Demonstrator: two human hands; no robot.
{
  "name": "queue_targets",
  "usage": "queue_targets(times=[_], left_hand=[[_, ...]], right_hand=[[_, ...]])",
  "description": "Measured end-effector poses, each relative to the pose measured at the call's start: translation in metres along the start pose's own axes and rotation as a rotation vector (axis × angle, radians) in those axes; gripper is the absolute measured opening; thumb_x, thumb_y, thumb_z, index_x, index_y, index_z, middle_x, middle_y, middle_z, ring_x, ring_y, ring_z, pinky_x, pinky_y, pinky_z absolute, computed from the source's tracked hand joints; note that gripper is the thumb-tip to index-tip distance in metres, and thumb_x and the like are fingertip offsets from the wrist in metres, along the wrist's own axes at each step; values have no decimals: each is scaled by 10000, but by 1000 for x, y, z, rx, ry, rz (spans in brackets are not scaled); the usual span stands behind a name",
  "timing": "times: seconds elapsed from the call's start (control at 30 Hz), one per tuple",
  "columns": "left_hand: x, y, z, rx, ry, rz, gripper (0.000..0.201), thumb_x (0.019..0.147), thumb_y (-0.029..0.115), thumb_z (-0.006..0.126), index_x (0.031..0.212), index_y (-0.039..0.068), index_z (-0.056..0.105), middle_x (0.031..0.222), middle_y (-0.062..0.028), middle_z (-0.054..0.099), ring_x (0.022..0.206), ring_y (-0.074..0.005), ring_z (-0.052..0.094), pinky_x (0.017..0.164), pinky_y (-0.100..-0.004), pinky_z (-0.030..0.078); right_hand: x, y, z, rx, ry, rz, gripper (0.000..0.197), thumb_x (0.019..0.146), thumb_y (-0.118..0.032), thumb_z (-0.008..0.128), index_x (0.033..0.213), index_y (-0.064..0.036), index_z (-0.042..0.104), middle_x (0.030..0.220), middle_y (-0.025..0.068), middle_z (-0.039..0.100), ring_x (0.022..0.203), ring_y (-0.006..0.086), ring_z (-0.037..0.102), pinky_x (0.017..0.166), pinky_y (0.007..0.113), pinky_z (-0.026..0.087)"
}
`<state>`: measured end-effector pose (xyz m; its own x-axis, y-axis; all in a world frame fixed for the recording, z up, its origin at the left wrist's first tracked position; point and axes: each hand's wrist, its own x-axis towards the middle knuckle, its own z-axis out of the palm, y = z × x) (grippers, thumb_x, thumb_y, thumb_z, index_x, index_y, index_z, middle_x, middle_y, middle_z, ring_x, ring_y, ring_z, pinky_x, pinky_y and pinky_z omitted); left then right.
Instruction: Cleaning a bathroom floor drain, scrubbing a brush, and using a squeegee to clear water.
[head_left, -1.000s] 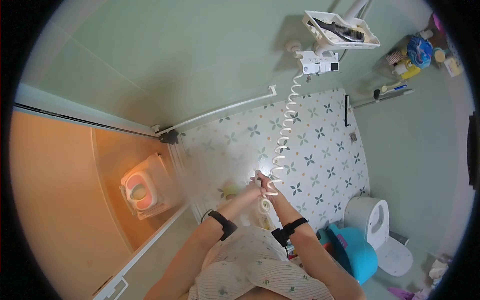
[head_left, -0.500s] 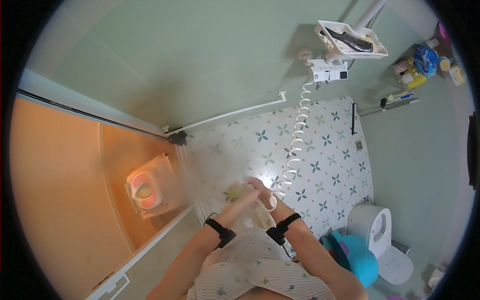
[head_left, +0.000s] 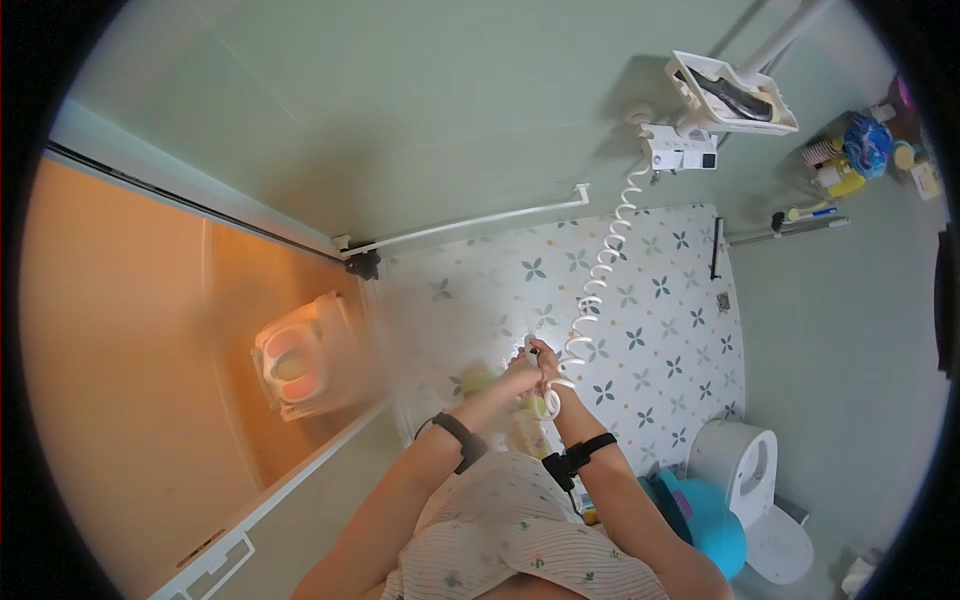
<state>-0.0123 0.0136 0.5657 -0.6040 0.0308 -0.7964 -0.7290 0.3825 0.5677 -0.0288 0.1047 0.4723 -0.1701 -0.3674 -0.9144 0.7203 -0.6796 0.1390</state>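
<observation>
My right hand (head_left: pixel 546 362) is closed around a small white hand sprayer (head_left: pixel 531 343) whose tip shows beyond the fingers. From its lower end a white coiled hose (head_left: pixel 597 270) stretches up to a white wall-mounted control unit (head_left: pixel 680 148). Pressed against the right hand, my left hand (head_left: pixel 522 377) has its fingers curled in; what they grip is mostly covered. Black bands with small boxes circle both wrists. Under my hands a yellow-green slipper (head_left: pixel 478 382) shows in part on the patterned floor (head_left: pixel 634 337). Haze blurs the area left of my hands.
A white toilet (head_left: pixel 735 450) and a blue bin-like tub (head_left: pixel 712 520) stand to the right. On the left, a sliding door frame (head_left: pixel 190 208) borders an orange-lit area with a pale stool-like item (head_left: pixel 310 355). A grab rail (head_left: pixel 470 222) crosses the wall; a tray (head_left: pixel 735 95) holds a dark comb-like item.
My hands have moved slightly forward and right, and the sprayer's tip now shows more clearly. The whole view has shifted a little; the hose stays attached.
</observation>
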Motion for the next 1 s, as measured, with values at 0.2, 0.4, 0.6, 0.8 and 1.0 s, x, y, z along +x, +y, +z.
queue_targets(times=[0.2, 0.4, 0.6, 0.8, 1.0], left_hand=[[50, -55, 22, -638, -559, -108, 281, 644, 217, 586, 829, 42, 467, 513, 7, 418, 349, -59, 350, 311, -186, 231], [33, -38, 50, -716, -652, -1, 316, 664, 248, 611, 895, 91, 462, 612, 5, 458, 448, -59, 416, 362, -183, 287], [-3, 12, 51, -493, -569, -40, 249, 668, 164, 570, 855, 78, 430, 619, -5, 434, 474, -70, 411, 382, -189, 296], [-3, 2, 61, -389, -669, -101, 234, 667, 149, 554, 842, 74, 420, 615, -7, 427, 472, -71, 405, 380, -190, 294], [-12, -22, 52, -399, -627, -208, 219, 665, 134, 539, 830, 71, 410, 610, -8, 420, 469, -72, 400, 379, -192, 292]], right_hand=[[-7, -4, -7, -131, 79, -128, 222, 694, -242, 504, 714, -33, 433, 597, 103, 470, 520, 247, 468, 497, 368, 422], [-15, -12, -42, -193, 52, -412, 177, 698, -219, 513, 699, -53, 453, 596, 85, 476, 529, 206, 465, 498, 320, 414], [-41, -10, -45, -68, 60, -455, 167, 723, -195, 490, 775, -37, 479, 657, 102, 501, 572, 218, 490, 512, 330, 425], [-44, 12, -51, -18, 141, -394, 208, 744, -201, 469, 836, -15, 489, 701, 122, 516, 600, 241, 509, 521, 353, 433], [-31, 1, -90, -164, 268, -507, 262, 760, -223, 452, 864, 11, 510, 724, 139, 534, 627, 242, 527, 531, 363, 429]])
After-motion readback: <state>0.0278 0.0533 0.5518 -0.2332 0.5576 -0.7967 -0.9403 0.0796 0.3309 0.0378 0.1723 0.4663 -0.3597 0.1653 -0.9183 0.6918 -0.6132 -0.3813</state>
